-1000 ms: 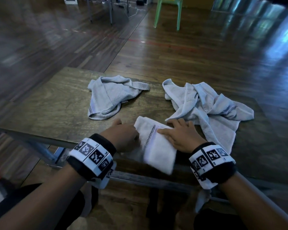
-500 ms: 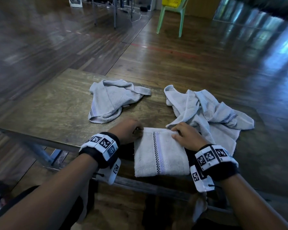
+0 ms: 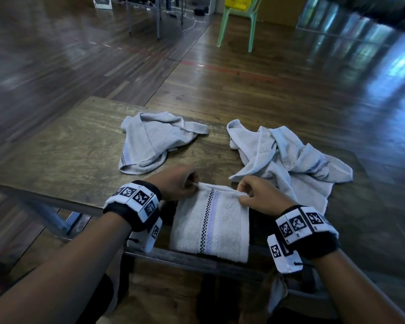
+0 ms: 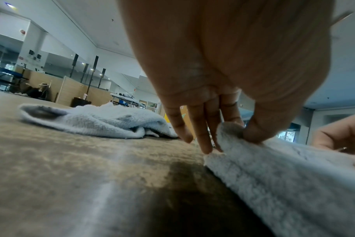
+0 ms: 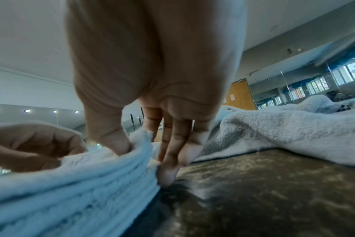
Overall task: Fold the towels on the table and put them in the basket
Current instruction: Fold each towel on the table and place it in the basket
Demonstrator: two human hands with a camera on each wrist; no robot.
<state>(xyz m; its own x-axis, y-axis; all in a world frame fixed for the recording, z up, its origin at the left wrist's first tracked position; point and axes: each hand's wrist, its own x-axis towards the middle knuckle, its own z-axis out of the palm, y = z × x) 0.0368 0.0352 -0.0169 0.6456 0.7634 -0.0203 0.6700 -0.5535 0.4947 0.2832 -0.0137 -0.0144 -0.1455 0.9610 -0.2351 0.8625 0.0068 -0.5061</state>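
A dark, glossy plank floor (image 3: 278, 73) spreads around a wooden table (image 3: 63, 157) whose worn, grainy top looks scuffed and matte. Far back stands a pale green plastic chair (image 3: 237, 22) with a yellow slatted basket (image 3: 239, 0) on its seat. On the right side of the table lies the biggest heap of cloth, a crumpled pale grey terry towel (image 3: 288, 160) twisted into ridges, with a short dotted band showing at one fold; it may be more than one towel, the tangle hides that. To the left and well apart from it sits a smaller rumpled towel (image 3: 150, 141), loosely bunched, fluffy, with a checked stripe at its near corner. Nearest the person, at the front edge of the table, is the folded towel (image 3: 211, 228), a neat rectangle of thick looped pile in several stacked layers, crossed by a black-and-white checked band beside a lilac stripe. The left hand (image 3: 175, 185) pinches its far left corner between thumb and fingers, the other fingers pointing down to the tabletop. The right hand (image 3: 262, 195) pinches the far right corner the same way, thumb pressed into the layered edge. Both wrists wear black bands (image 3: 136, 204) with white blocks printed in square black patterns.
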